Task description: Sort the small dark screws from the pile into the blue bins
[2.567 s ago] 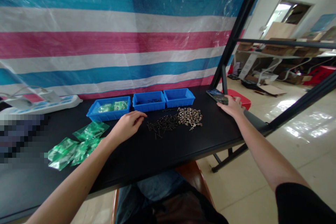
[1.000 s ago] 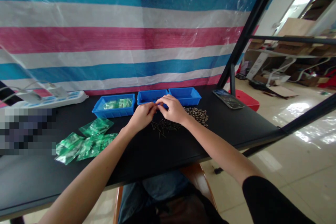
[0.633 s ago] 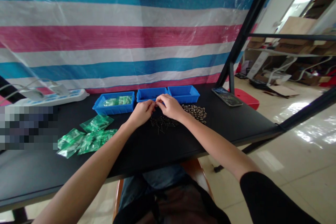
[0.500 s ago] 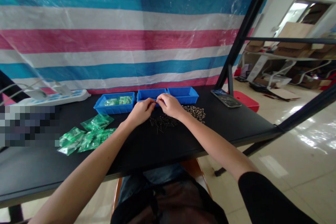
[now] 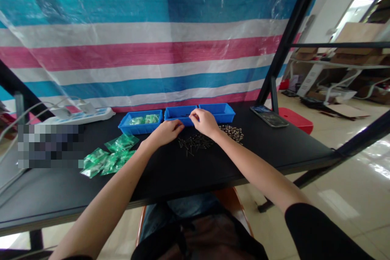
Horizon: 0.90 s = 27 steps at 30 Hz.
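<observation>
My left hand is in front of the middle blue bin, its thumb and fingers pinched together. Whatever they hold, if anything, is too small to make out. My right hand also pinches, at that bin's front right edge, and its fingertips hide what is in them. Some dark small pieces lie inside the middle bin. Just below my hands is a loose heap of thin dark screws. A pile of small shiny metal pieces lies to its right, partly behind my right wrist.
A left blue bin holds green-and-clear packets; a right blue bin adjoins the middle one. Green plastic packets lie by my left forearm. A power strip is at the back left, a phone near the right frame post.
My hands have moved apart; they were meeting fingertip to fingertip before. My left hand is lower now, and the right stays by the middle bin. The whole view has shifted slightly.
</observation>
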Tool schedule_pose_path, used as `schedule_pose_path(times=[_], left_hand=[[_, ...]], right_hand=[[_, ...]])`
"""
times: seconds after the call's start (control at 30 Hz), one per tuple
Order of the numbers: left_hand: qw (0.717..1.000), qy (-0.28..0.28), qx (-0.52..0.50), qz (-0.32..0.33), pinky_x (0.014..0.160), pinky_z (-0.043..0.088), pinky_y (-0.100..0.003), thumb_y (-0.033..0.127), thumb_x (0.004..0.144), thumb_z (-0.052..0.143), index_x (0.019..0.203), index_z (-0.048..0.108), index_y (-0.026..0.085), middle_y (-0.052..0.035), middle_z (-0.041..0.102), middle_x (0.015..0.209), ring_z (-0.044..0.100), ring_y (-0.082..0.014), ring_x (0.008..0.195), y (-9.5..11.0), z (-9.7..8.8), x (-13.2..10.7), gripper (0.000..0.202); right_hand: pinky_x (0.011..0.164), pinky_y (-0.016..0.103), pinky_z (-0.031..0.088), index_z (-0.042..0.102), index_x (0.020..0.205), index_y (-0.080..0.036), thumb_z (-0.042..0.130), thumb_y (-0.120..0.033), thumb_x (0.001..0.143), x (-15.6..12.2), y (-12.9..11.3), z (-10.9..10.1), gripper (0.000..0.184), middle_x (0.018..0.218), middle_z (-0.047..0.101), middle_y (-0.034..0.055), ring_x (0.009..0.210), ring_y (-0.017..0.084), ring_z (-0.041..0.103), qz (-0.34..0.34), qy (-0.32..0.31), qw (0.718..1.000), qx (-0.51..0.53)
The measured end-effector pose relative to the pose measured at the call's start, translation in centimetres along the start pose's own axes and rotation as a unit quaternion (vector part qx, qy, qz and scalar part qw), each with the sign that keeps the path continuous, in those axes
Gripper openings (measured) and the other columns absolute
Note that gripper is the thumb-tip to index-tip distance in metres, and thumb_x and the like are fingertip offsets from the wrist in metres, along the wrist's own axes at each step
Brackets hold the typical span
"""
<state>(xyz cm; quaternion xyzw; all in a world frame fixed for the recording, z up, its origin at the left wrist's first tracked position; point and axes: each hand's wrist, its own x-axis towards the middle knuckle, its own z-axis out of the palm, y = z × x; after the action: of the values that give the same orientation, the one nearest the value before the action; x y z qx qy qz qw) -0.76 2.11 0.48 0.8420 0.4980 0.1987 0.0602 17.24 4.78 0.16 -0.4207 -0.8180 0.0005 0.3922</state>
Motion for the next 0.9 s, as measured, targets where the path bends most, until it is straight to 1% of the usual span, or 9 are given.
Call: schedule_pose_path(times=[0.1,0.17,0.23,0.33,0.4,0.53,0.63,0.73,0.9], left_hand=[[0.997,-0.082,0.006,-0.013,0.062,0.040,-0.024,0.030,0.081,0.047,0.090,0.063,0.016,-0.0033,0.065,0.074,0.059,-0.0157,0.067,-0.9,-0.3,-0.1,0.023],[0.994,-0.107,0.006,-0.006,0.060,0.039,-0.022,0.026,0.077,0.051,0.090,0.064,0.016,-0.0024,0.064,0.072,0.057,-0.0141,0.065,-1.4,-0.3,-0.1,0.021],[0.994,-0.112,0.004,0.002,0.059,0.038,-0.021,0.024,0.075,0.051,0.089,0.064,0.017,-0.0014,0.064,0.072,0.055,-0.0127,0.063,-1.7,-0.3,-0.1,0.020],[0.993,-0.118,-0.012,0.021,0.059,0.038,-0.020,0.019,0.075,0.048,0.091,0.065,0.018,-0.0003,0.063,0.072,0.054,-0.0114,0.062,-1.5,-0.5,-0.2,0.023],[0.990,-0.133,-0.030,0.032,0.059,0.038,-0.020,0.017,0.073,0.047,0.092,0.065,0.019,0.0001,0.062,0.073,0.053,-0.0111,0.062,-1.4,-0.7,-0.3,0.026],[0.986,-0.155,-0.053,0.028,0.057,0.038,-0.019,0.018,0.068,0.052,0.086,0.065,0.019,0.0010,0.061,0.072,0.052,-0.0109,0.060,-1.3,-0.8,-0.3,0.022],[0.987,-0.154,-0.039,0.023,0.055,0.038,-0.019,0.018,0.068,0.052,0.082,0.063,0.019,0.0016,0.059,0.068,0.051,-0.0105,0.058,-1.3,-0.7,-0.2,0.018],[0.987,-0.156,-0.026,0.025,0.055,0.037,-0.019,0.016,0.069,0.049,0.082,0.061,0.018,0.0011,0.058,0.068,0.051,-0.0105,0.058,-1.3,-0.5,-0.2,0.018],[0.988,-0.148,-0.014,0.037,0.056,0.038,-0.021,0.017,0.069,0.047,0.076,0.060,0.016,-0.0009,0.060,0.068,0.052,-0.0116,0.060,-1.0,-0.5,-0.4,0.015]], right_hand=[[0.062,0.025,0.038,0.061,0.078,-0.017,0.053,-0.022,0.083,0.3,1.1,-0.2,0.010,0.072,0.063,0.0030,0.068,0.016,0.057,0.077,0.020,0.996,-0.037],[0.059,0.025,0.037,0.063,0.078,-0.018,0.055,-0.024,0.082,0.4,1.6,-0.3,0.010,0.069,0.063,0.0029,0.067,0.017,0.057,0.113,0.028,0.992,-0.058],[0.058,0.025,0.037,0.064,0.078,-0.018,0.056,-0.025,0.081,0.4,1.8,-0.3,0.011,0.068,0.063,0.0029,0.067,0.017,0.058,0.130,0.032,0.988,-0.074],[0.058,0.025,0.037,0.065,0.078,-0.019,0.056,-0.027,0.081,0.4,1.8,-0.2,0.013,0.066,0.063,0.0031,0.066,0.018,0.058,0.133,0.033,0.986,-0.090],[0.058,0.026,0.038,0.066,0.078,-0.019,0.056,-0.027,0.081,0.4,1.8,-0.2,0.013,0.067,0.064,0.0036,0.067,0.018,0.059,0.129,0.030,0.986,-0.099],[0.060,0.026,0.039,0.068,0.079,-0.019,0.055,-0.025,0.081,0.3,1.7,-0.1,0.015,0.069,0.065,0.0050,0.070,0.019,0.060,0.117,0.028,0.987,-0.108],[0.061,0.027,0.040,0.069,0.079,-0.020,0.054,-0.024,0.082,0.3,1.6,-0.3,0.017,0.072,0.067,0.0057,0.072,0.019,0.060,0.112,0.023,0.987,-0.112],[0.061,0.027,0.040,0.070,0.078,-0.020,0.052,-0.024,0.082,0.3,1.5,-0.4,0.019,0.075,0.068,0.0060,0.073,0.020,0.061,0.111,0.014,0.987,-0.117],[0.060,0.028,0.039,0.069,0.076,-0.018,0.050,-0.029,0.085,0.3,1.5,-0.4,0.024,0.073,0.067,0.0069,0.070,0.020,0.060,0.102,0.009,0.989,-0.111]])
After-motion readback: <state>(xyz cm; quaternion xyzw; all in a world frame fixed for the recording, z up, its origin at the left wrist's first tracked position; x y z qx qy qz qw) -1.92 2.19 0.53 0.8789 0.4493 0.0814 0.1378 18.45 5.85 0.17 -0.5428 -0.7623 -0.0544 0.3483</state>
